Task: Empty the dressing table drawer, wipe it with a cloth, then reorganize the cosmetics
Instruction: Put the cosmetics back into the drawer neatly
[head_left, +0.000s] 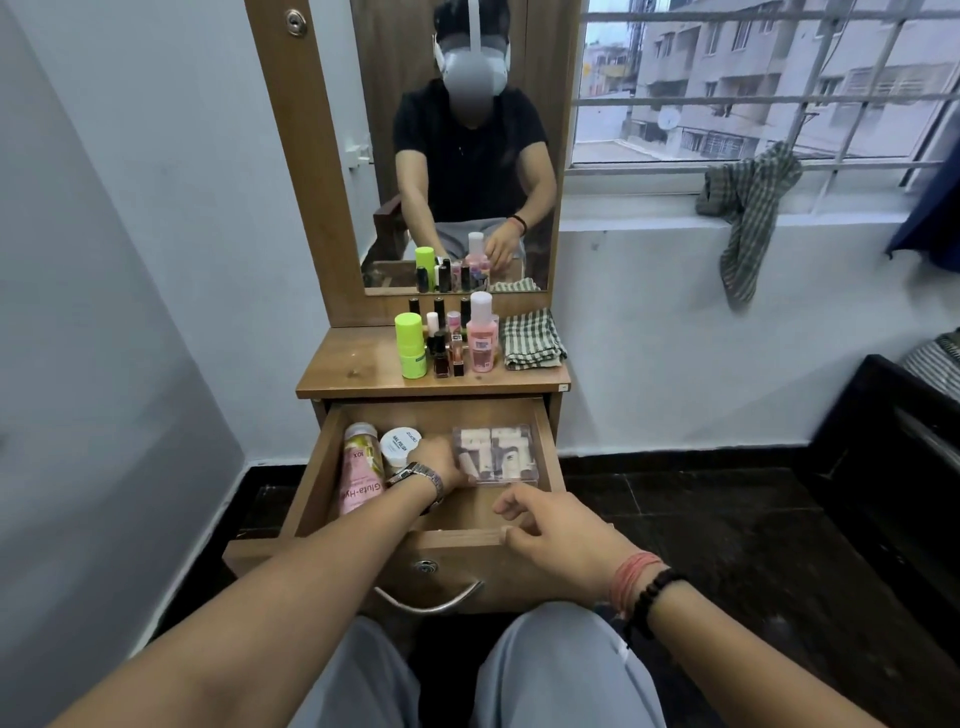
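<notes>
Head view looks down at a wooden dressing table whose drawer (423, 538) stands pulled out toward the person's knees. Inside it, along the left wall, lies a pink bottle (360, 467) on its side, and just beside it sits a small white jar (399, 447). At the right of the drawer rests a clear plastic box (493, 453) filled with small pale tubes. The left hand (435, 464) — a metal watch on its wrist — reaches into the middle of the drawer, between the jar and the box; its fingers are turned away, so whether its grip is wide, narrow or holding something cannot be told. The right hand (558, 538) sits at the drawer's front edge, fingers loosely curled over the rim, its grip relaxed and holding nothing that shows; red threads and a dark bead bracelet circle that wrist.

On the tabletop (353, 371) above stands a cluster of cosmetics: a lime-green stick container (410, 345), several dark nail polish bottles (441, 356), and a pink bottle with a white cap (482, 335). Just right of them lies a folded checked cloth (531, 339). The mirror (462, 145) behind reflects the seated person and the bottles. Another checked cloth (748, 208) hangs from the window sill at the right.
</notes>
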